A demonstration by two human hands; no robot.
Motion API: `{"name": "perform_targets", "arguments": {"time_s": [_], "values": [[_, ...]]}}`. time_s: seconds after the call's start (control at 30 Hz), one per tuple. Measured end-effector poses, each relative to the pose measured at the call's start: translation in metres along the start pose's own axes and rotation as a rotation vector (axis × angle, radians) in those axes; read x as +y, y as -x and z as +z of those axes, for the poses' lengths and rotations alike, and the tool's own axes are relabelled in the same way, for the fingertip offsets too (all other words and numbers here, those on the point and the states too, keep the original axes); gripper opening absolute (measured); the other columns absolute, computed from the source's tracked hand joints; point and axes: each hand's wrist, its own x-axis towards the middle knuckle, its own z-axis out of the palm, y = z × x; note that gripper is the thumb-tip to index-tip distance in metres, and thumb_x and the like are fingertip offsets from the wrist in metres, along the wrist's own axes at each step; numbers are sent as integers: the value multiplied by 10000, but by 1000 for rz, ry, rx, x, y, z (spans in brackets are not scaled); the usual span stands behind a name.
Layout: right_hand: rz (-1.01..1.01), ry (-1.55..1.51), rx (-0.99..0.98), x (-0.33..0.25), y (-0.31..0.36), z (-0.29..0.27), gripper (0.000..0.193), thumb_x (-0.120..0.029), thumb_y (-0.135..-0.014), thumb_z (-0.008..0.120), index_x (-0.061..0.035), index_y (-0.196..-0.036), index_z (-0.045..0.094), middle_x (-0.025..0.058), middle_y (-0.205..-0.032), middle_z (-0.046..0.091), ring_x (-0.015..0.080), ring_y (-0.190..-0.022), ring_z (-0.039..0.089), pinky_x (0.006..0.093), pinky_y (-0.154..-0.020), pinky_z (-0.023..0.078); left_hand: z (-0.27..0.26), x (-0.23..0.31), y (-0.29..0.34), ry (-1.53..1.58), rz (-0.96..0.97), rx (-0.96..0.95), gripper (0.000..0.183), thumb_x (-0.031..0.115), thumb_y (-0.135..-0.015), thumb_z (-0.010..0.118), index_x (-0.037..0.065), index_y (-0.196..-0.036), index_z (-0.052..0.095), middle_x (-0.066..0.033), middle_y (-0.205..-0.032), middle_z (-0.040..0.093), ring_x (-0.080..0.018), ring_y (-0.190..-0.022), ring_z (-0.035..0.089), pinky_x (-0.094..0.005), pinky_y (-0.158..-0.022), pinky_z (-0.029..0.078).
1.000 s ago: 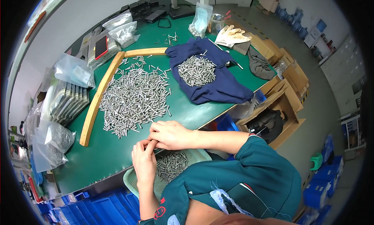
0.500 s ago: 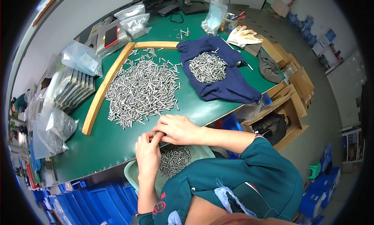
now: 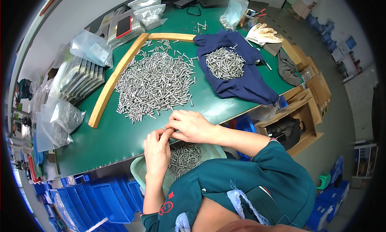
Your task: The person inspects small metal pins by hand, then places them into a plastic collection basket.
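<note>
My left hand [image 3: 157, 151] and my right hand [image 3: 192, 126] meet at the table's front edge, fingers bent and pinched together. A tiny silvery bit shows at the fingertips; the fingers hide most of it, so its kind is unclear. Just beyond lies a broad heap of small metal pins [image 3: 157, 83] on the green table [image 3: 120, 141]. Below my hands, a pale green plastic basket [image 3: 139, 170] holds more of these pins [image 3: 185, 159]. A smaller pile of pins [image 3: 225, 63] rests on a navy cloth [image 3: 245, 88] to the right.
Two wooden strips [image 3: 115, 81] border the heap's left and far sides. Bagged parts [image 3: 82, 77] and a red-edged phone [image 3: 124, 27] are at left. White gloves [image 3: 263, 34] and a cap [image 3: 288, 68] sit far right. Open cardboard box [image 3: 305, 131] and blue bins [image 3: 108, 200] stand below.
The view has shifted, so the table and its piles appear higher and further right. My hands remain together at the table's edge, with only small changes in the fingers.
</note>
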Motion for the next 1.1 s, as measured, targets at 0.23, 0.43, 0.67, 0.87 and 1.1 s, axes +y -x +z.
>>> {"name": "perform_targets", "arguments": {"time_s": [0.23,0.43,0.67,0.87,1.1], "values": [[9,40,-26,-2,-1,-4,266,-262,-765,697,-103,-967,626,59,-946,550,239,-867,588,370,-709,506,2,2,-2,-19,-6,-6,334,-9,-760,597,135,-1058,641,-52,-958,580,-248,-863,547,-377,-731,416],[17,32,-34,-2,-1,-4,254,-236,-756,699,-109,-964,626,46,-937,551,233,-852,591,371,-705,505,2,0,0,2,-23,-3,327,0,-771,598,142,-1062,641,-38,-957,577,-239,-861,547,-372,-729,413],[17,5,-26,-5,-2,-5,227,-184,-727,700,-89,-920,628,56,-917,543,242,-861,582,381,-717,499,2,2,-2,-20,-13,-13,354,15,-776,595,176,-1086,652,-36,-934,569,-239,-851,546,-370,-734,415],[17,8,-22,-6,-1,-8,239,-172,-722,698,-79,-931,627,62,-914,546,245,-854,586,379,-717,500,2,2,-2,-12,-12,-18,348,21,-774,594,181,-1075,663,-39,-929,562,-237,-851,543,-368,-737,417],[15,30,-8,-4,-2,-7,272,-206,-728,720,-120,-972,639,37,-931,558,238,-834,597,375,-702,507,-2,2,-2,-16,-16,-28,341,21,-773,592,173,-1070,662,-42,-922,556,-238,-853,540,-367,-734,412]]}}
